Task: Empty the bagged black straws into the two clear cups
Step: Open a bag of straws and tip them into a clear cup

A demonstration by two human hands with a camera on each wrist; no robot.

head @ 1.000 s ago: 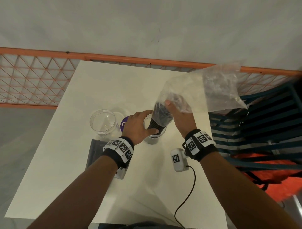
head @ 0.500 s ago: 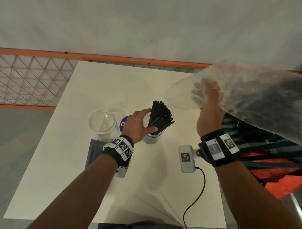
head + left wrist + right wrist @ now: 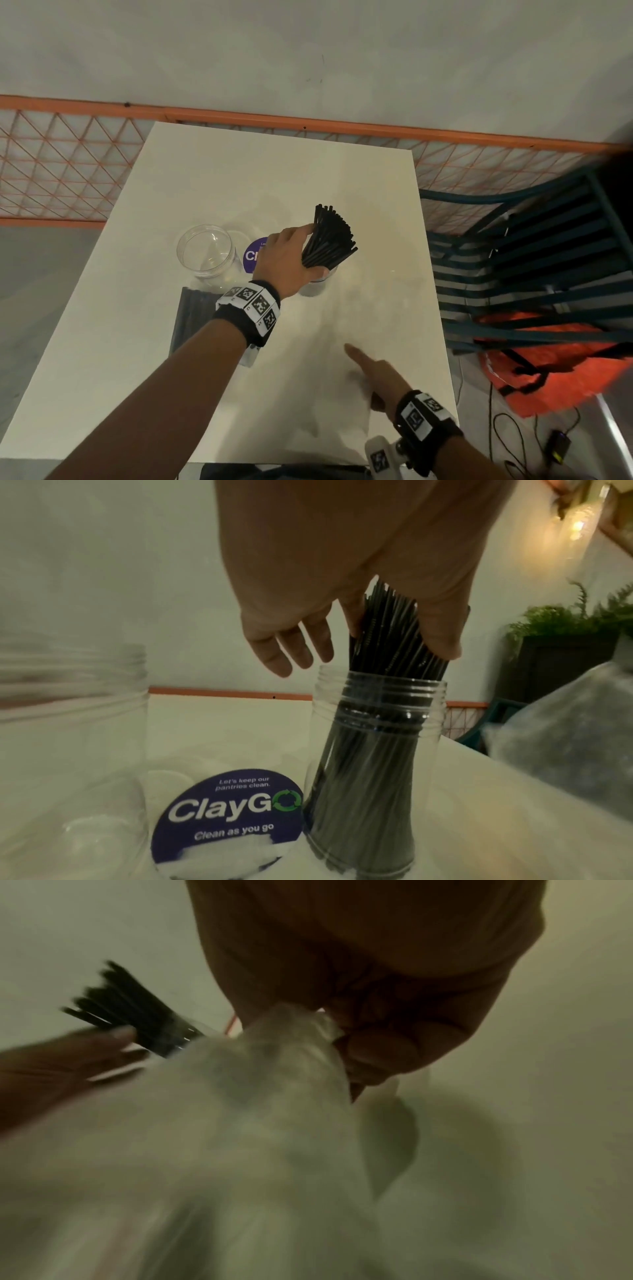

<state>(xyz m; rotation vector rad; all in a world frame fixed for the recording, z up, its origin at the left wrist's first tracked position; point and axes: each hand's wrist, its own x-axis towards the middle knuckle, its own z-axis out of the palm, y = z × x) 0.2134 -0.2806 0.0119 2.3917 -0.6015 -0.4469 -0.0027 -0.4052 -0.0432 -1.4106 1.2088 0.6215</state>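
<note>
A bundle of black straws [image 3: 330, 240] stands in the right clear cup [image 3: 317, 286] and fans out above its rim [image 3: 435, 696]. My left hand [image 3: 287, 263] grips the bundle between thumb and fingers just above the cup. Left of it stands the second clear cup [image 3: 205, 250], with nothing inside. My right hand [image 3: 376, 373] is low over the table's near right part and pinches the emptied clear plastic bag [image 3: 274, 1096], which trails blurred below it. Another dark pack of straws [image 3: 191, 318] lies on the table, partly hidden by my left wrist.
A round purple sticker [image 3: 253, 255] lies on the white table [image 3: 239, 178] between the two cups. A teal slatted chair [image 3: 531, 257] with an orange bag [image 3: 548, 359] under it stands close on the right. An orange mesh fence [image 3: 68, 164] runs behind the table.
My right hand pulled the bag up off the straws, swung it right, then brought it down to the table's near right. My left hand stayed on the straws in the cup.
</note>
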